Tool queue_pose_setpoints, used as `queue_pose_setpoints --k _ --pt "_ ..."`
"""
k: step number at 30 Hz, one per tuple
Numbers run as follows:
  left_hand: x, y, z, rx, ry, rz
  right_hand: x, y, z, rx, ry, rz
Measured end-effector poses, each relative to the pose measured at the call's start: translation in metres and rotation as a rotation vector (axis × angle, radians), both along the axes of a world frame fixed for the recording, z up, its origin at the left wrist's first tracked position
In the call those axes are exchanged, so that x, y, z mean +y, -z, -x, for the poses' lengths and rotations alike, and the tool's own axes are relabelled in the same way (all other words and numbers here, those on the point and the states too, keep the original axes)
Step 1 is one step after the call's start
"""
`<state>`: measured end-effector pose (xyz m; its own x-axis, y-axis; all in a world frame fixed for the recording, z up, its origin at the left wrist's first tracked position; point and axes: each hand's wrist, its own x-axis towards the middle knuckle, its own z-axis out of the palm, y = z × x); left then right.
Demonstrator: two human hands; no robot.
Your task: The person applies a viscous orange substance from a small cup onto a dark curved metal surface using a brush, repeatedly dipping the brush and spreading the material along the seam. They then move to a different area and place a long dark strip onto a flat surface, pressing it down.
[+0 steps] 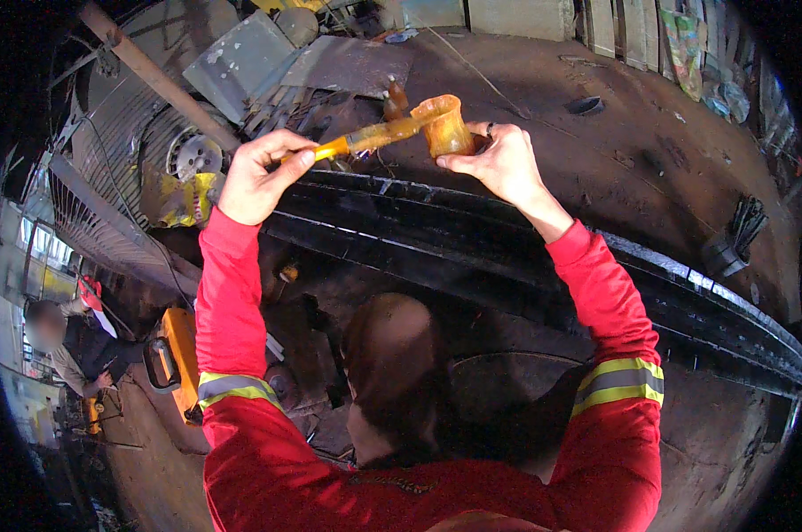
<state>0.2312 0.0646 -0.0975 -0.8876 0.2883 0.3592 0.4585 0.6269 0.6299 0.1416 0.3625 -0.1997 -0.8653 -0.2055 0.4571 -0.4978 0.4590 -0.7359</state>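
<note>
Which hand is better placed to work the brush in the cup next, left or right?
Left, likely. The left hand grips the brush by its handle, bristle end at the amber cup; the right hand only steadies that cup.

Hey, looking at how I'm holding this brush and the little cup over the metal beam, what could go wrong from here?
1. The orange cup is held tilted in the right hand, so its contents might spill onto the black beam or the red sleeve.
2. The left hand grips the brush at the handle's far end, so control may be loose and it could drip.
</note>
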Motion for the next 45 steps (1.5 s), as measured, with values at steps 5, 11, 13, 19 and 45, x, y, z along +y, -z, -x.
queue_pose_setpoints --k 5,11,13,19,45 --pt "-0.016 -0.008 0.009 -0.033 -0.068 -0.171 -0.005 0.000 0.000 -0.101 -0.065 0.058" --pt "0.010 0.016 0.018 0.043 -0.061 -0.168 -0.008 -0.009 -0.012 -0.096 -0.117 0.082" --pt "0.011 0.028 0.013 0.035 -0.074 -0.178 -0.007 -0.005 -0.006 -0.088 -0.096 0.119" --pt "-0.004 0.031 0.008 0.040 -0.102 -0.173 0.008 -0.001 0.015 -0.205 -0.076 0.312" --pt "-0.044 0.056 -0.023 0.200 -0.394 0.020 0.010 0.010 0.031 -0.025 -0.061 0.339"
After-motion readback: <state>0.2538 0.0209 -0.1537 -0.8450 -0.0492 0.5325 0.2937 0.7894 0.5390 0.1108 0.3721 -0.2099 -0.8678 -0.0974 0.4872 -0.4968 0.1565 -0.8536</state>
